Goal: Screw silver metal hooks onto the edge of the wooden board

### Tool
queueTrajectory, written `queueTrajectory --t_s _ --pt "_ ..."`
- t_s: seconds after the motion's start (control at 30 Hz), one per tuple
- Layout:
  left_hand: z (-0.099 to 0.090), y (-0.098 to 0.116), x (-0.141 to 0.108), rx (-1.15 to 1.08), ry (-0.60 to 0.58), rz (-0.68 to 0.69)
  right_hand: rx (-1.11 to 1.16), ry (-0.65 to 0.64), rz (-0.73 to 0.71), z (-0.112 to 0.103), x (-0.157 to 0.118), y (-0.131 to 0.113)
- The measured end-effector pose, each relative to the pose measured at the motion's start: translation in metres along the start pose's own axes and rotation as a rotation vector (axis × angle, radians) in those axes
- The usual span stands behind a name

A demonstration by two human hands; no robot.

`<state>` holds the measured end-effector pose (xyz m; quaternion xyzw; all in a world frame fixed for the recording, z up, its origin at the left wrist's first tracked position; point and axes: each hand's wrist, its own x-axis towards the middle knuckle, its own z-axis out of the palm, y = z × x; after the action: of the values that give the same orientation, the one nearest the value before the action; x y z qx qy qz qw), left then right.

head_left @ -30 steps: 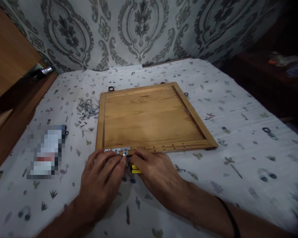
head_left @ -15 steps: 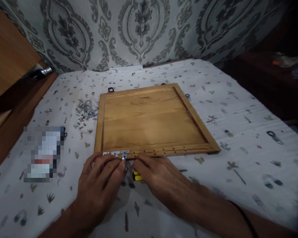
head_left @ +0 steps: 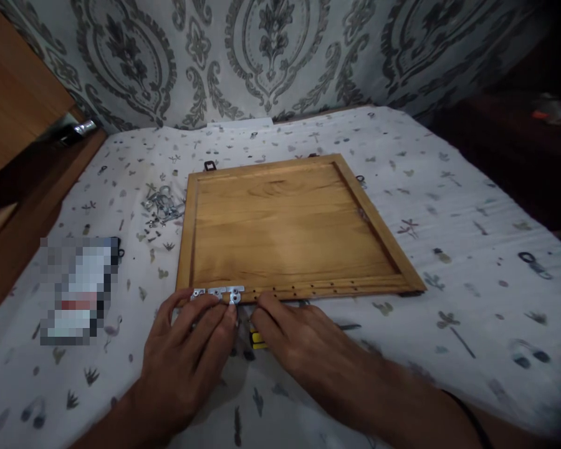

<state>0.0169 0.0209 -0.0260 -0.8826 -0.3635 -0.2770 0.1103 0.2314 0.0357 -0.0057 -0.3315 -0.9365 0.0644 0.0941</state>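
Note:
A framed wooden panel (head_left: 280,224) lies flat on a printed sheet. Small silver metal brackets (head_left: 235,294) sit in a row at the left of its near edge, and a line of dark holes runs on to the right. My left hand (head_left: 189,352) is closed at that corner, its fingertips pressed on the brackets and the panel's edge. Beside it, my right hand (head_left: 303,333) is pinched at the near edge; whatever its fingertips hold is hidden. Partly under the right hand lies a yellow-and-black handle (head_left: 258,338), with a dark shaft (head_left: 350,327) showing on its other side.
Loose metal hardware (head_left: 163,204) is piled left of the panel. A blurred-out phone-like object (head_left: 79,293) lies further left. Dark metal loops (head_left: 209,166) stick out past the panel's far edge. Wooden furniture (head_left: 19,112) borders the left side, and a patterned wall (head_left: 196,56) stands behind.
The view has shifted slightly. My right fingertips have moved slightly away from the brackets and the panel's edge; my left hand stays on the brackets.

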Motion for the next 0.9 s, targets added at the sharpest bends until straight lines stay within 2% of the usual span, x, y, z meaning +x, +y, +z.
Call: queueTrajectory --t_s 0.13,0.27,0.4,0.53,0.77,0.83,0.9 --pt "0.001 0.0 -0.001 0.0 -0.007 0.007 -0.036 0.025 -0.055 0.001 0.0 0.003" --pt "0.0 0.003 0.0 0.012 -0.021 -0.014 0.025 -0.003 -0.036 0.006 -0.004 0.005" --pt "-0.004 0.005 0.003 0.022 -0.04 -0.003 0.373 -0.047 0.128 0.004 -0.001 0.009" --pt "-0.006 0.006 0.006 0.035 -0.038 -0.002 0.732 0.065 0.23 -0.006 0.01 0.015" --pt "-0.006 0.007 0.007 0.012 -0.022 0.001 0.695 0.064 0.21 -0.005 0.022 0.025" --pt "-0.005 0.007 0.007 0.005 -0.016 -0.009 0.741 0.029 0.222 -0.005 0.029 0.027" --pt "-0.005 0.007 0.007 0.0 -0.011 -0.012 0.794 -0.049 0.293 -0.007 0.038 0.029"
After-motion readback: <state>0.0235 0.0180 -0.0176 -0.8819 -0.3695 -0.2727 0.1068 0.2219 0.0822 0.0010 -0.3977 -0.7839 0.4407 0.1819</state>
